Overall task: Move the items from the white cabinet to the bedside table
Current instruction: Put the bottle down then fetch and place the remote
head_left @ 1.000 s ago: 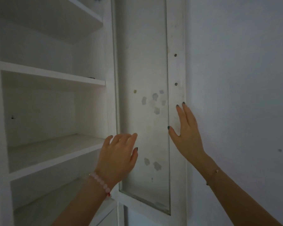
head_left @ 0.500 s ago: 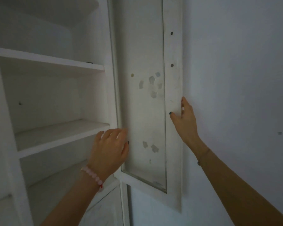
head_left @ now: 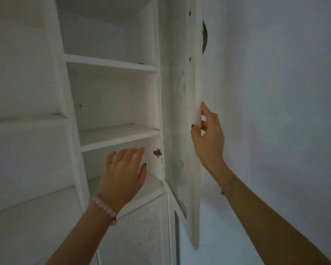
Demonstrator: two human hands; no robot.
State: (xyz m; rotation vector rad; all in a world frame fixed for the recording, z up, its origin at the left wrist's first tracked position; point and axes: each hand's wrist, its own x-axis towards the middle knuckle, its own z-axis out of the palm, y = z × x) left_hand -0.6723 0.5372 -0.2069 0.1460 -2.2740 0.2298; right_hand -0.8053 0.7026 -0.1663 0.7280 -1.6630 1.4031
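The white cabinet point(head_left: 111, 96) stood on the left against a pale wall point(head_left: 275, 92), its top cut off by the frame. Its tall door point(head_left: 182, 111) hung swung out to the right, the inner panel smudged and patchy. The right hand point(head_left: 208, 138) gripped the door's free edge, fingers curled round it. The left hand point(head_left: 122, 173), fingers loose and spread, hovered before the lowest open compartment, near the hinge point(head_left: 158, 153). A dark speck point(head_left: 141, 64) at the right end of the upper shelf point(head_left: 109, 64) was too small to tell.
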